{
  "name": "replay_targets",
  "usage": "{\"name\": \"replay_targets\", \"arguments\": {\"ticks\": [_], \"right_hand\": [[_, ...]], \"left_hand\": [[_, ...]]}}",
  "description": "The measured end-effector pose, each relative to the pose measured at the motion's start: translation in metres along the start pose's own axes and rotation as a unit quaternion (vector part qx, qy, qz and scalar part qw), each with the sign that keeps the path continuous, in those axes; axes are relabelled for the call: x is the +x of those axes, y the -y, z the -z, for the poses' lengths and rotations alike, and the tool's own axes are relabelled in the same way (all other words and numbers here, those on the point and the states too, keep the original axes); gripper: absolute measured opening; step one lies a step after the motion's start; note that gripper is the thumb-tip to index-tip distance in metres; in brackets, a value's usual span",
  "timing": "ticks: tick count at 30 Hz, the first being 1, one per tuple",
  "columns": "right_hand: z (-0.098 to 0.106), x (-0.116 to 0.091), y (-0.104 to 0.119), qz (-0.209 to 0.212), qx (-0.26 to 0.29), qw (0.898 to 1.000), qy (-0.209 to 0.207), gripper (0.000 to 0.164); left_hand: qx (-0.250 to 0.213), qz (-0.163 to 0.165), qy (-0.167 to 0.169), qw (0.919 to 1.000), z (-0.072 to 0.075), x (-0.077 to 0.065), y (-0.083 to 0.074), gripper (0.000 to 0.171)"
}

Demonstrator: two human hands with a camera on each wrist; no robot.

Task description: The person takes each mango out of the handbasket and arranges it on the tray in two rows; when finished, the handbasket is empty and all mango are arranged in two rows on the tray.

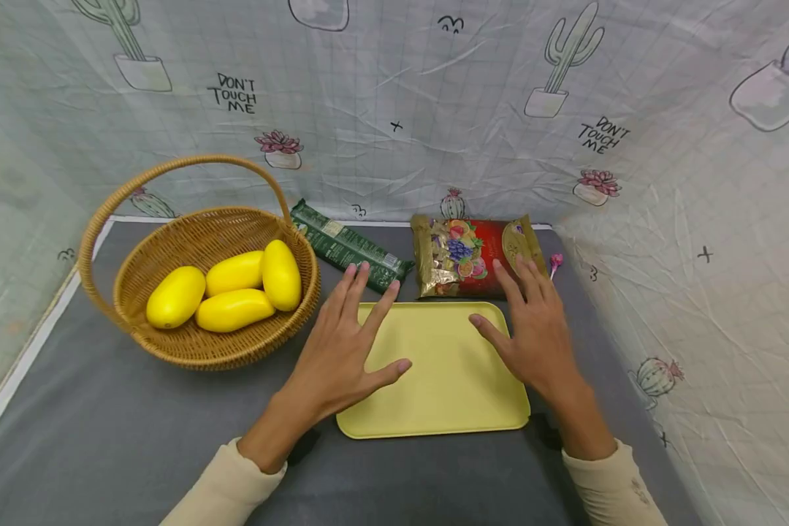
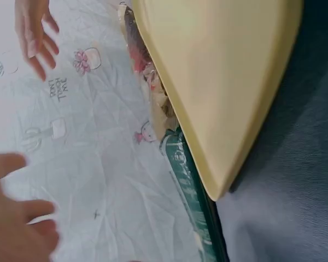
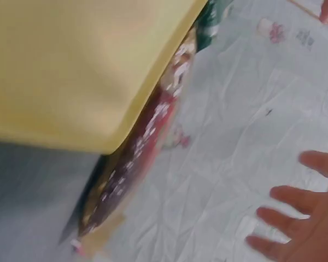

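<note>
Both hands hover over a pale yellow tray [image 1: 440, 372] with nothing in their grasp. The left hand [image 1: 345, 354], fingers spread, is above the tray's left side, its fingertips toward a green packet [image 1: 348, 241]. Over the tray's right side is the right hand [image 1: 532, 336], also spread, its fingertips overlapping in view a red and gold candy bag [image 1: 480, 256]. The left wrist view shows the tray's corner beside the green packet [image 2: 188, 185]. In the right wrist view the fingers of the right hand [image 3: 300, 218] are apart and hold nothing.
A wicker basket [image 1: 223, 358] with a tall handle stands at the left, holding several yellow mangoes [image 1: 237, 310]. A small pink lollipop [image 1: 555, 261] lies right of the candy bag. A cactus-printed cloth [image 1: 394, 88] hangs behind the grey tabletop [image 1: 138, 438].
</note>
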State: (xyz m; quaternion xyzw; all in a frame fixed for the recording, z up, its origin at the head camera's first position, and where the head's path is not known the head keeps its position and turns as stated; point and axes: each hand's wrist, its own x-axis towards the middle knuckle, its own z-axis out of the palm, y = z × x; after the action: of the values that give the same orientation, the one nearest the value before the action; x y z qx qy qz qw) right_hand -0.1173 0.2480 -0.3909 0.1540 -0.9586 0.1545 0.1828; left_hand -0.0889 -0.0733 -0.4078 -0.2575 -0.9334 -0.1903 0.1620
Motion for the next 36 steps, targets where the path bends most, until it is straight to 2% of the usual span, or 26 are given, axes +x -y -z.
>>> {"name": "replay_targets", "arguments": {"ticks": [2,4,7,9,13,16,18,23,24,26,28,33,36], "right_hand": [[0.0,0.004,0.008,0.023,0.035,0.999,-0.026,0.091],[0.0,0.008,0.017,0.046,0.068,0.995,-0.049,0.092],[0.001,0.014,0.031,0.081,0.104,0.988,-0.081,0.09],[0.001,0.018,0.04,0.103,0.118,0.983,-0.095,0.087],[0.0,0.027,0.058,0.138,0.14,0.975,-0.107,0.078],[-0.002,0.034,0.071,0.162,0.152,0.969,-0.108,0.074],[-0.004,0.038,0.079,0.176,0.159,0.965,-0.109,0.072],[-0.01,0.048,0.098,0.208,0.179,0.955,-0.117,0.068],[-0.011,0.05,0.102,0.214,0.182,0.952,-0.119,0.067],[-0.013,0.053,0.108,0.225,0.188,0.949,-0.12,0.066],[-0.015,0.057,0.114,0.235,0.195,0.945,-0.12,0.066],[-0.019,0.064,0.129,0.251,0.202,0.94,-0.111,0.069],[-0.023,0.068,0.138,0.257,0.203,0.939,-0.103,0.07]], "left_hand": [[-0.025,-0.012,-0.062,0.9977,0.006,-0.004,0.0,0.089],[-0.045,-0.021,-0.128,0.9906,0.012,-0.009,0.0,0.083],[-0.062,-0.025,-0.23,0.9708,0.022,-0.016,0.001,0.074],[-0.071,-0.026,-0.3,0.9511,0.028,-0.02,0.003,0.069],[-0.074,-0.005,-0.421,0.9039,0.039,-0.028,0.008,0.062],[-0.071,0.037,-0.484,0.8716,0.047,-0.036,0.015,0.064],[-0.068,0.074,-0.511,0.8535,0.052,-0.043,0.02,0.065],[-0.069,0.179,-0.552,0.8116,0.062,-0.06,0.034,0.071],[-0.07,0.197,-0.556,0.8045,0.063,-0.063,0.036,0.072],[-0.074,0.23,-0.555,0.7959,0.066,-0.071,0.04,0.072],[-0.081,0.259,-0.542,0.795,0.066,-0.079,0.046,0.071],[-0.116,0.335,-0.461,0.813,0.058,-0.103,0.067,0.075],[-0.158,0.373,-0.413,0.8156,0.052,-0.114,0.078,0.084]]}}
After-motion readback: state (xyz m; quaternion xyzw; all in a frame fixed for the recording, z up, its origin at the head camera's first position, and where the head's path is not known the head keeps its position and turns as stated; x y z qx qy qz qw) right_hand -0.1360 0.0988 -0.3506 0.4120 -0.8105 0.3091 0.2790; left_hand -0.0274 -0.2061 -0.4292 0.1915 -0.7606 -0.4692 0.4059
